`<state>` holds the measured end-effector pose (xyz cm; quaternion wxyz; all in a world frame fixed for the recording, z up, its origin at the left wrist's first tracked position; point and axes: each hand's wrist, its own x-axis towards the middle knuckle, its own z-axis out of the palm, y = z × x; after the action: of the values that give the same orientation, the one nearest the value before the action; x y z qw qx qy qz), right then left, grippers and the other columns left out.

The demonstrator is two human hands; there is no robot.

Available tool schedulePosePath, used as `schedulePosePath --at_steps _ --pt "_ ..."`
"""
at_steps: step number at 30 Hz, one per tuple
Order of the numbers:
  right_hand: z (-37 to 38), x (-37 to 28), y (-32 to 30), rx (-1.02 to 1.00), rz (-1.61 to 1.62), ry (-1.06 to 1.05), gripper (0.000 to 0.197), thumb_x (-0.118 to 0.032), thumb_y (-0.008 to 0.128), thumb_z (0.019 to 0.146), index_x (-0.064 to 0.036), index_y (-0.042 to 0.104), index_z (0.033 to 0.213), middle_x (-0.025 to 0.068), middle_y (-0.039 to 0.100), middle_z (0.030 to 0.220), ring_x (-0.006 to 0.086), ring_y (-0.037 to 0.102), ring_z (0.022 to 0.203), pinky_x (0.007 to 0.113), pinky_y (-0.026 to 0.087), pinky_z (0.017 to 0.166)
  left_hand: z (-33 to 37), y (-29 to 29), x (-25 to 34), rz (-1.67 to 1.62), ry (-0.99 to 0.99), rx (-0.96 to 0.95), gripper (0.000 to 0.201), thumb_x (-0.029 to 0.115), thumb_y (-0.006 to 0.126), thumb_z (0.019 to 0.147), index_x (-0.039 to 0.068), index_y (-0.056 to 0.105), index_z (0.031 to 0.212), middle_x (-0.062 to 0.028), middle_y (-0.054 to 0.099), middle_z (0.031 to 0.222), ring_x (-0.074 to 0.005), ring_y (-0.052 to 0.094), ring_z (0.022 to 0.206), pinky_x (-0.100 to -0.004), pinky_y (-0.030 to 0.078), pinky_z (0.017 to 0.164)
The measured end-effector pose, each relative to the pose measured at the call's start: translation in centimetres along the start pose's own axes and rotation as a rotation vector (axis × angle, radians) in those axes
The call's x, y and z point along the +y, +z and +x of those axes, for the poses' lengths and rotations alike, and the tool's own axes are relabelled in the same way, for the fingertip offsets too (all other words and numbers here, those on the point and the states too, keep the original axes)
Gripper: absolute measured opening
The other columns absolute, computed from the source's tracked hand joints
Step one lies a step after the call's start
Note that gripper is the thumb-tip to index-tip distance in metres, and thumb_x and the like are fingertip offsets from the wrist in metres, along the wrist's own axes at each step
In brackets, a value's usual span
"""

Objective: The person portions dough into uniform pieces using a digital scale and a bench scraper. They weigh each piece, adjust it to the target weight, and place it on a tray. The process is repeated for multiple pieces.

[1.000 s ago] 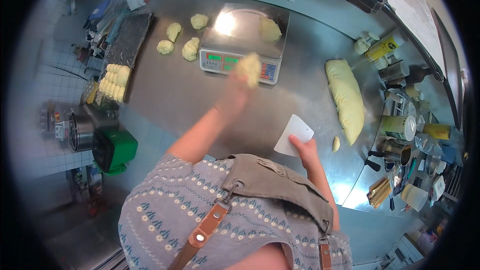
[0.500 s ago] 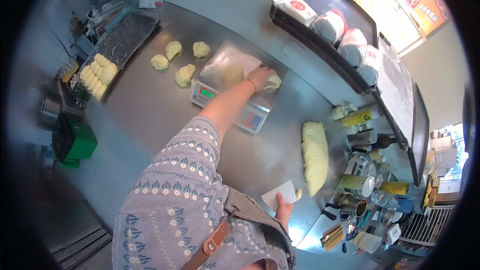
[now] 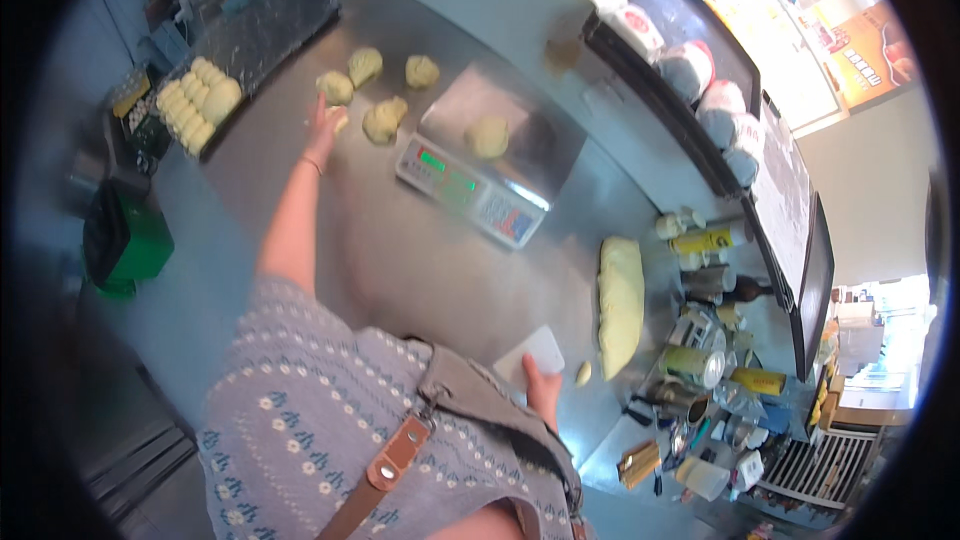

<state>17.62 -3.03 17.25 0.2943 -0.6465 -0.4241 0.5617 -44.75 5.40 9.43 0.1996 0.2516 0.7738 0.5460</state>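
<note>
My left hand (image 3: 320, 130) reaches to the far left of the steel table, its fingers around a small piece of dough (image 3: 341, 120), mostly hidden by the hand. Several rough dough lumps (image 3: 384, 121) lie close by. Another lump (image 3: 487, 137) rests on the pan of a digital scale (image 3: 470, 195) with lit green figures. Low in the picture, my right hand (image 3: 543, 390) grips a flat white dough scraper (image 3: 533, 354) just above the table. To its right are a small scrap of dough (image 3: 584, 374) and a long pale dough log (image 3: 620, 305).
A dark tray (image 3: 275, 25) at far left carries rows of shaped dough (image 3: 190, 105). A green bin (image 3: 143, 240) stands left of the table. Wrapped white packages (image 3: 687, 70) sit in a raised black tray (image 3: 670, 120). Jars and tools (image 3: 690, 365) crowd the right edge.
My left hand has swung from the scale's right side to the far-left dough lumps, carrying a dough piece. The lump on the scale stayed. My right hand keeps the scraper; the view has shifted slightly.
</note>
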Motion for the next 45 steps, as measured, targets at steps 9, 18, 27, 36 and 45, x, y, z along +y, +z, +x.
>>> schedulePosePath --at_steps 9,18,27,36,45 --pt "-5.6 -0.4 -1.4 0.124 -0.1 -0.042 0.04 -0.019 0.074 0.086 0.0074 0.062 0.114 0.0111 0.068 0.106 0.0183 0.062 0.096 0.034 0.049 0.086 -8.1 4.6 -7.1 0.069 0.069 0.208 0.054 0.031 0.065 0.086 -0.001 0.053 0.127 -0.0212 0.055 0.129 -0.034 0.05 0.124 -0.0405 0.039 0.104" --pt "-6.0 5.8 -2.4 0.166 -0.236 0.092 0.043 -0.023 0.073 0.086 0.0068 0.063 0.115 0.0171 0.07 0.105 0.0202 0.066 0.096 0.034 0.051 0.082 -11.5 19.2 7.7 0.188 0.673 -0.184 0.074 0.037 0.077 0.075 0.011 0.045 0.137 -0.0176 0.05 0.136 -0.0358 0.045 0.126 -0.047 0.035 0.106" --pt "2.4 9.9 -12.1 0.101 -1.309 -0.839 0.02 -0.004 0.066 0.07 -0.0108 0.059 0.087 0.0069 0.06 0.078 0.0318 0.061 0.069 0.043 0.048 0.058 -3.7 28.6 10.1 0.446 0.372 -0.311 0.071 0.041 0.078 0.073 0.014 0.052 0.134 -0.0162 0.06 0.125 -0.0334 0.058 0.111 -0.0441 0.048 0.092" --pt "5.2 2.8 -2.4 0.14 -0.979 -0.563 0.015 -0.014 0.067 0.077 -0.011 0.063 0.091 0.0136 0.065 0.081 0.0352 0.064 0.074 0.046 0.052 0.063 -25.9 19.3 6.3 0.099 0.38 -1.211 0.07 0.009 0.074 0.079 0.014 0.045 0.143 -0.0128 0.053 0.138 -0.0224 0.05 0.127 -0.0359 0.038 0.109" --pt "8.9 2.0 7.7 -0.183 -0.912 -0.18 0.024 -0.022 0.058 0.081 -0.0058 0.069 0.095 0.0219 0.068 0.084 0.0402 0.066 0.08 0.051 0.054 0.074 -31.7 17.9 -0.2 0.339 0.743 -1.046 0.054 0.005 0.075 0.072 0.011 0.054 0.121 -0.0128 0.051 0.132 -0.0352 0.05 0.12 -0.043 0.042 0.103"
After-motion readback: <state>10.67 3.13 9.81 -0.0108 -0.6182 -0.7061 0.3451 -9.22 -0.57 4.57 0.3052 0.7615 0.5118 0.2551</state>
